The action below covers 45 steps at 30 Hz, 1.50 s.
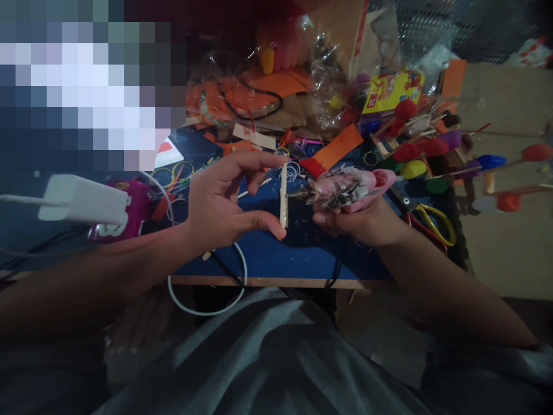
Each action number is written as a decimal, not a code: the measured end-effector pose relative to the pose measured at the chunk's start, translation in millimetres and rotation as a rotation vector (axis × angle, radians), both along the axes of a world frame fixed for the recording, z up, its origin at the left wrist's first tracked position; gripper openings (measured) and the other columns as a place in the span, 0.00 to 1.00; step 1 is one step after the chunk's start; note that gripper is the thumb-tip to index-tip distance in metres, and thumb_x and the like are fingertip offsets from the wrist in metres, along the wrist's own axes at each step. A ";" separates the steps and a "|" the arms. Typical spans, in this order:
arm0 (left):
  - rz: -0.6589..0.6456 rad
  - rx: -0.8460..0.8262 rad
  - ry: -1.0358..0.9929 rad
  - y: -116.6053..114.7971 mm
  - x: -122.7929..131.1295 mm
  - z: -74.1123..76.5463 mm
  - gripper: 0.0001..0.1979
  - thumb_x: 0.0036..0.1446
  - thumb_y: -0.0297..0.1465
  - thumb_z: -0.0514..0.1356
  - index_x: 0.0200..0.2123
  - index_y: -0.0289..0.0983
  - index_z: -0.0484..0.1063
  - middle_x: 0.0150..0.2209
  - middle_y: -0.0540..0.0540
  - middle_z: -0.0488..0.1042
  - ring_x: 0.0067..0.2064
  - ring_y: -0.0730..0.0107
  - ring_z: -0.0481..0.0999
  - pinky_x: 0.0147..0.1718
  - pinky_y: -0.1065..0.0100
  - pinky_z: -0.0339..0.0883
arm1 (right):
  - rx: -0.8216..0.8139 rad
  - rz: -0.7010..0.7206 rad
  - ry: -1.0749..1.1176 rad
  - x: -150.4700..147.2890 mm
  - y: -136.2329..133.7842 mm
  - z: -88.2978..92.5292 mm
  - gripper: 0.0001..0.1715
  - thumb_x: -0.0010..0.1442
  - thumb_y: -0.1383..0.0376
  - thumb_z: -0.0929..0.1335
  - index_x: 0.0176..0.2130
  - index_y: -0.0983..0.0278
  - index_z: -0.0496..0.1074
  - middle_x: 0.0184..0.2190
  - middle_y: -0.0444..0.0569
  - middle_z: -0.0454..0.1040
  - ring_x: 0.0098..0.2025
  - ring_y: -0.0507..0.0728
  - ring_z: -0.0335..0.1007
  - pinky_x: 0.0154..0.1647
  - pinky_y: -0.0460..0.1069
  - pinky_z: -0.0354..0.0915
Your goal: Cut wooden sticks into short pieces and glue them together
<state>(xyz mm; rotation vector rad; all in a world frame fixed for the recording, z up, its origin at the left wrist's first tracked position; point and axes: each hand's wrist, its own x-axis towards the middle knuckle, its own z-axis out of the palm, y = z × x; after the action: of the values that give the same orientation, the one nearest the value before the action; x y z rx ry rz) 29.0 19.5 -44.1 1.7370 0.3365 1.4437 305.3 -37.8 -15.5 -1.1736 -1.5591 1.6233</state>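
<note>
Between the thumb and a fingertip of my left hand (228, 199), a short wooden stick piece (283, 199) is pinched upright by its two ends. It looks like popsicle sticks laid together, with a shiny patch on its lower part. My right hand (363, 222) is wrapped round a pink hot glue gun (345, 187), whose front is crusted with grey and dark residue. The nozzle points left and is at the stick's side, about mid-height; whether it touches I cannot tell. Both hands are above the blue tabletop (298, 262).
Scissors (432, 225) with yellow and red handles lie right of my right hand. Stick models with coloured balls (432, 147) stand at the right. At left, a white charger (82, 202) is plugged into a purple socket block (140, 204). A white cable (207, 313) loops over the table's front edge.
</note>
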 end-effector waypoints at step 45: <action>0.013 0.076 0.042 2.7 -2.3 -4.5 0.47 0.39 0.56 0.88 0.62 0.46 0.88 0.29 0.53 0.71 0.28 0.72 0.68 0.29 0.63 0.65 | -0.071 -0.125 0.089 -4.6 -1.9 -0.5 0.25 0.53 0.60 0.86 0.33 0.60 0.69 0.21 0.37 0.68 0.21 0.48 0.60 0.19 0.46 0.59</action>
<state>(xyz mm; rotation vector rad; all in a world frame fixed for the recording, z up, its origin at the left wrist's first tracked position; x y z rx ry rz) 26.7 22.3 -48.6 1.8310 0.3195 1.4482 300.7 -39.7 -16.0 -1.1937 -1.3558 1.6368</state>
